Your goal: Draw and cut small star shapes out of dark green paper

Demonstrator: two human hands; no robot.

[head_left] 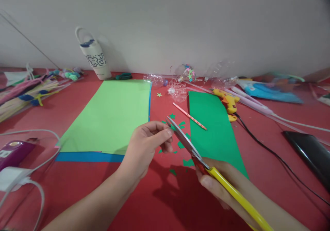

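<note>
My left hand (pixel 152 139) pinches a small piece of green paper (pixel 172 128) between thumb and fingertips. My right hand (pixel 216 181) is closed round a pair of scissors with yellow handles (pixel 232 189). Their blades (pixel 184 138) point up and left, with the tips at the green piece; they look nearly closed. Green paper scraps (pixel 182 144) lie scattered under both hands. A cut green star (pixel 172 116) rests just beyond the tips. To the right is a dark green sheet (pixel 213 134), and a pink patterned pencil (pixel 190 116) overlaps its left edge.
Light green sheets (pixel 110 114) over blue ones cover the left. Behind stand a white tumbler (pixel 95 57) and clear plastic pieces (pixel 177 90). A yellow glue gun (pixel 228 101) with a black cord, a black phone (pixel 309 151) and a white charger (pixel 14 178) lie around.
</note>
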